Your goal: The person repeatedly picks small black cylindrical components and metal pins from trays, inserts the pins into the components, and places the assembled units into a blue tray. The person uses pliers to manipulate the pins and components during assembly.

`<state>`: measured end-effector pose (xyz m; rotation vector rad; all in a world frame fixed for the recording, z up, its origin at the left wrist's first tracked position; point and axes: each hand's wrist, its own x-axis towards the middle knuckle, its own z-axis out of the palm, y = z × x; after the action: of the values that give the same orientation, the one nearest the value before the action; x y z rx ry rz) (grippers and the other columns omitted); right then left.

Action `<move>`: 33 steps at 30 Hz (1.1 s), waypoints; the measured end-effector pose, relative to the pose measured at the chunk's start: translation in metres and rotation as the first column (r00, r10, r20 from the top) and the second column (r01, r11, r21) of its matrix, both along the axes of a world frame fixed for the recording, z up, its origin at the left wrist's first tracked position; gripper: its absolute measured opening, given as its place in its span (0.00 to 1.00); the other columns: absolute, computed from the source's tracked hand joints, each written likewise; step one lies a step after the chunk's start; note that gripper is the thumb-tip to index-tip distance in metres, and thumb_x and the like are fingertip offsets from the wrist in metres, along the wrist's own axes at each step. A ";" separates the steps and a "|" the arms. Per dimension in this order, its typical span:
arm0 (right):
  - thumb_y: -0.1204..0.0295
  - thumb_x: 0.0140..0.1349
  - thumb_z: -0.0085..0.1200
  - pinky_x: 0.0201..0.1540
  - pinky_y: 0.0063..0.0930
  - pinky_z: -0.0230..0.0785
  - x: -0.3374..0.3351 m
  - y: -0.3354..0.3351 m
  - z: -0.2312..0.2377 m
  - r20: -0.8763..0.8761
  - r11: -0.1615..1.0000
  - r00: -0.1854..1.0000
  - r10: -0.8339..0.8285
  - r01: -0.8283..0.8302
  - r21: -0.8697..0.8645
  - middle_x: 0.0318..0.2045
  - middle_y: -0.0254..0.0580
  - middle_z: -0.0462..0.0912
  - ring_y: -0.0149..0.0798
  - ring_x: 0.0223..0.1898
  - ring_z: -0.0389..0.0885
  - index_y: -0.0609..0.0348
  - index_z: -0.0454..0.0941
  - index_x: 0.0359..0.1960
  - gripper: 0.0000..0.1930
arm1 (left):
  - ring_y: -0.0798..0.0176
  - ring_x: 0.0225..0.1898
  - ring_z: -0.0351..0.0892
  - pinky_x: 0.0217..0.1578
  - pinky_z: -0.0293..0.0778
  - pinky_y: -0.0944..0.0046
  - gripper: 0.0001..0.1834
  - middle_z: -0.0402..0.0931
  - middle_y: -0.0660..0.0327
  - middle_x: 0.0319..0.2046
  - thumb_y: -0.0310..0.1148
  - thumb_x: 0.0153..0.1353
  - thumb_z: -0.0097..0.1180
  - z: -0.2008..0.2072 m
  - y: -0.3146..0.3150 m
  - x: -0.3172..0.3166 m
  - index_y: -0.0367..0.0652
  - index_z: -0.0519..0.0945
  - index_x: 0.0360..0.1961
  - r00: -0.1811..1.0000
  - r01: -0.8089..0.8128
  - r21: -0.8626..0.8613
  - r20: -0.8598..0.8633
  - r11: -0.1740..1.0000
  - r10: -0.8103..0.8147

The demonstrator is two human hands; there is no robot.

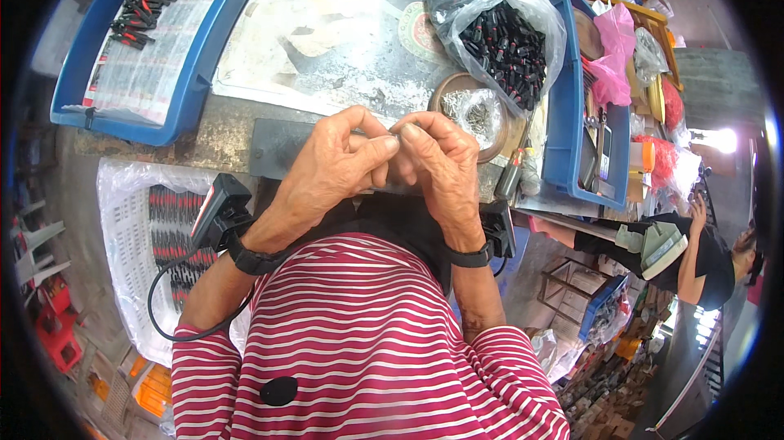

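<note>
While both hands meet just above the edge of the worktop [327,48], the left hand [327,166] and the right hand [445,166] pinch their fingertips together on something too small to make out, thumbs and forefingers touching over it. It looks like a fitting step, two tiny parts being joined. Just beyond the right hand sits a round dish of small metal pieces [478,113], and behind it a clear bag of black-and-red parts [502,44]. I judge the next move needs a steady, fine pinch, then a reach to the dish.
</note>
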<state>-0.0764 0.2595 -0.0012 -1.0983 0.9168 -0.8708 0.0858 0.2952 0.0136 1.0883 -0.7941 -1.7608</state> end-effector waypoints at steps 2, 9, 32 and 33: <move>0.70 0.63 0.53 0.19 0.15 0.56 0.000 0.000 0.000 0.015 1.000 1.000 0.010 -0.011 0.016 0.19 0.30 0.73 0.22 0.18 0.66 0.66 0.77 0.37 0.09 | 0.78 0.16 0.64 0.15 0.57 0.77 0.10 0.72 0.63 0.17 0.33 0.62 0.53 -0.001 0.000 0.000 0.36 0.72 0.35 1.000 0.000 0.019 -0.028 1.000 0.000; 0.69 0.63 0.53 0.19 0.14 0.48 -0.003 -0.001 -0.001 0.109 0.994 0.992 0.070 -0.078 0.074 0.17 0.27 0.70 0.19 0.16 0.59 0.66 0.76 0.35 0.10 | 0.80 0.12 0.58 0.10 0.49 0.79 0.12 0.71 0.61 0.17 0.37 0.60 0.54 -0.002 0.001 0.006 0.38 0.70 0.31 0.986 0.070 0.148 -0.160 0.987 -0.046; 0.66 0.65 0.51 0.18 0.14 0.42 0.000 0.009 0.001 0.125 0.984 0.991 0.051 -0.072 0.164 0.15 0.20 0.61 0.16 0.15 0.52 0.64 0.75 0.34 0.12 | 0.80 0.11 0.56 0.08 0.48 0.80 0.12 0.71 0.58 0.18 0.35 0.61 0.54 -0.012 0.002 0.005 0.42 0.67 0.26 0.930 0.116 0.275 -0.366 0.955 -0.007; 0.65 0.65 0.51 0.18 0.14 0.42 0.001 0.010 0.001 0.111 0.987 0.993 0.045 -0.061 0.146 0.14 0.19 0.61 0.16 0.15 0.51 0.64 0.75 0.34 0.12 | 0.80 0.11 0.57 0.08 0.48 0.80 0.12 0.71 0.58 0.18 0.35 0.61 0.54 -0.012 0.002 0.004 0.42 0.67 0.26 0.926 0.117 0.276 -0.378 0.954 -0.004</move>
<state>-0.0757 0.2697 -0.0003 -0.9340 0.8458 -0.7959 0.0903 0.2972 0.0013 0.8757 -0.3396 -2.1047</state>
